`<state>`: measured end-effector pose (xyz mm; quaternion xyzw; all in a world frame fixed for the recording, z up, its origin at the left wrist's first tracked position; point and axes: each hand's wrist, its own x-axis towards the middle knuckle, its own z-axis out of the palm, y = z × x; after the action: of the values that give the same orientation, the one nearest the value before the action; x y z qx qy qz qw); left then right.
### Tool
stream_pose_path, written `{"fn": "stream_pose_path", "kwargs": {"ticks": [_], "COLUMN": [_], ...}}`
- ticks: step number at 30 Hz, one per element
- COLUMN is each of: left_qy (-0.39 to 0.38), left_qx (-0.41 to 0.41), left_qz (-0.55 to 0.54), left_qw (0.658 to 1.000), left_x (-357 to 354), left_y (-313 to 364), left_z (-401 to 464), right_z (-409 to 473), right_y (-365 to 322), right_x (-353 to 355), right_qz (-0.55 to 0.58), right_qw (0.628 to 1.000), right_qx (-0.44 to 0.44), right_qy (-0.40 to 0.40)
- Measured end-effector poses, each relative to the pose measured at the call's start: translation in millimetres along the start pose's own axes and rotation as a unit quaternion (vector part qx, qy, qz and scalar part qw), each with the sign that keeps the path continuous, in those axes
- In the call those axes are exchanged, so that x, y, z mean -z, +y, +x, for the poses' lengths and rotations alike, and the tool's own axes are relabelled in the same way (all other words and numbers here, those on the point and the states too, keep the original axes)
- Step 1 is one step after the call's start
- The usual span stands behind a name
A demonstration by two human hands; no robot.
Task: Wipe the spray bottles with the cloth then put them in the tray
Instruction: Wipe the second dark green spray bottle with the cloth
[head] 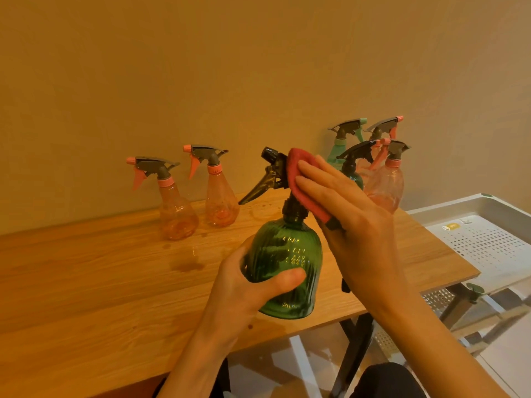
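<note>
Left hand (247, 285) grips my green bottle (284, 271); right hand (344, 208) presses the cloth (298, 179) on its sprayer. Next, right to the tray (488, 242).

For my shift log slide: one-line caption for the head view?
Left hand holds the green spray bottle above the wooden table while the right hand wipes its black spray head with a red cloth.

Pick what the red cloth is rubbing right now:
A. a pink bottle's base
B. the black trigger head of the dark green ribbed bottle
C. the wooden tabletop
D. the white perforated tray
B: the right hand presses the red cloth against the black trigger head of the dark green ribbed plastic bottle, which the left hand holds.
</note>
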<state>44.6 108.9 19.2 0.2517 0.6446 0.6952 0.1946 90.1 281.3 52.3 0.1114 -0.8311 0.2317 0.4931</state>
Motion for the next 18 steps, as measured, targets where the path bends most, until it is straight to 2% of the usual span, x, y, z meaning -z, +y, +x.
{"fn": "stream_pose_path", "kwargs": {"ticks": [4,11,16,18], "left_qy": [-0.002,0.007,0.004,-0.003], "left_qx": [-0.005,-0.019,-0.007,-0.005], "left_qz": [0.003,0.012,0.007,0.01], "left_qw": [1.0,1.0,1.0,1.0], "left_x": [-1,-5,2,0], "left_y": [0,1,2,1], "left_z": [1,3,2,2], "right_z": [-2,20,8,10], "right_y": [-3,-8,-3,-8], "right_x": [-3,-9,-6,-11], "right_qz": [0.002,-0.004,0.018,0.013], "right_qw": [1.0,1.0,0.999,1.0], "right_qx": [-0.026,0.015,-0.031,-0.022], "right_qy": [0.002,-0.007,0.008,0.008]}}
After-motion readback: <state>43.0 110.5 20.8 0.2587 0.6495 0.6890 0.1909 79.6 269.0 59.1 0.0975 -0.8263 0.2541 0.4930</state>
